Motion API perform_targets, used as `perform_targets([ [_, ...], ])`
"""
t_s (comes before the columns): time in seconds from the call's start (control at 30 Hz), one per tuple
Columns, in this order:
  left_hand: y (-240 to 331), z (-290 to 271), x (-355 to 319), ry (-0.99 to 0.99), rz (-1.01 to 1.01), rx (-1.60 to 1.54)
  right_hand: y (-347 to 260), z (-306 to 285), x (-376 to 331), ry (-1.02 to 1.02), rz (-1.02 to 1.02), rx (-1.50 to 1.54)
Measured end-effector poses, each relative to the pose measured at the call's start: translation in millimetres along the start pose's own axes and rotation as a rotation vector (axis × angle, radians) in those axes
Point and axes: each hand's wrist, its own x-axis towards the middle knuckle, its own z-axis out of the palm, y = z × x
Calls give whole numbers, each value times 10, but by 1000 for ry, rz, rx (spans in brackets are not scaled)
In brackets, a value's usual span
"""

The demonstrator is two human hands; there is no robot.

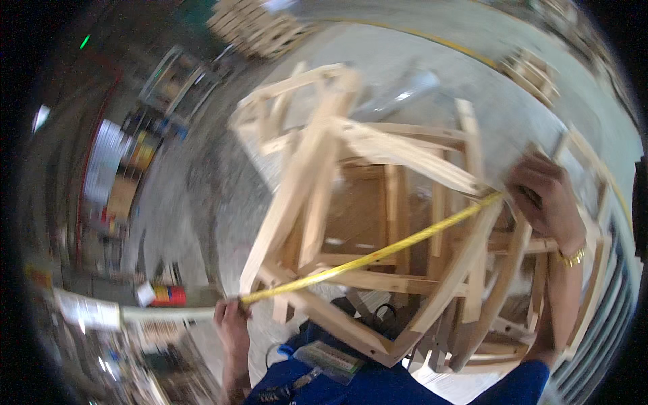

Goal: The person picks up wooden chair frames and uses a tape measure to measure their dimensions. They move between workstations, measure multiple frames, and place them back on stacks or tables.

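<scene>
Yellow measuring tape (pixel 378 256) spans the wooden frame (pixel 297 192): our left hand (pixel 231 325) pinches one end; whether the blurred fingers of our right hand (pixel 544 196) hold the other, we cannot tell. A loosened pinch could slacken it.

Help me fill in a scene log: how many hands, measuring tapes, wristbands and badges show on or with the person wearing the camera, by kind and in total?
Left hand and right hand: 2
Yellow measuring tape: 1
Gold-coloured wristband: 1
Badge: 1
Total: 5
</scene>
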Motion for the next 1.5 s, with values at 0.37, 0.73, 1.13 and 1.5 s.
perform_targets([
  [0.37, 38, -82, 9, -47, -265, -257, 152, -46, -22, -295, 175, 91],
  [0.73, -37, -65, 22, 9, -260, -268, -40, -293, 107, -452, 303, -96],
  [1.13, -24, -50, 47, -47, -244, -302, 59, -149, 5, -328, 207, -50],
  [1.5, 141, -135, -8, -41, -21, -352, -183, -117, 66, -286, 204, 79],
])
